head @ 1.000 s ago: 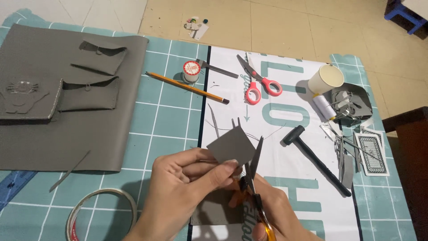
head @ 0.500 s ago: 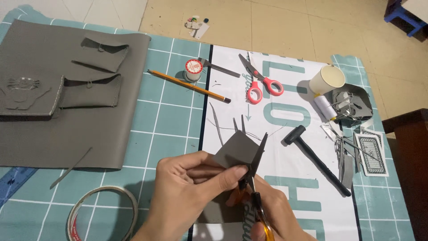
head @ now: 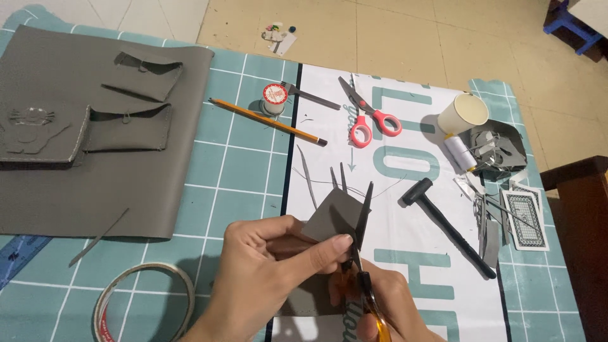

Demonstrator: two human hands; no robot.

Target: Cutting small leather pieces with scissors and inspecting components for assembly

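My left hand point(head: 269, 272) pinches a small grey leather piece point(head: 332, 215) between thumb and fingers, low in the middle of the view. My right hand point(head: 386, 310) grips orange-handled scissors point(head: 362, 253), whose dark blades point up along the right edge of that piece. Thin grey offcut strips point(head: 308, 183) lie on the white sheet just above the piece.
A large grey leather sheet point(head: 88, 190) with pocket pieces lies left on the teal cutting mat point(head: 240, 158). Nearby are a pencil point(head: 266, 121), thread spool point(head: 274, 98), red-handled scissors point(head: 367, 117), paper cup point(head: 463, 114), black mallet point(head: 446, 225), playing cards point(head: 525, 218) and a tape roll point(head: 142, 304).
The scissor blades have closed along the edge of the grey piece. Both hands have shifted slightly, staying low in the middle of the view.
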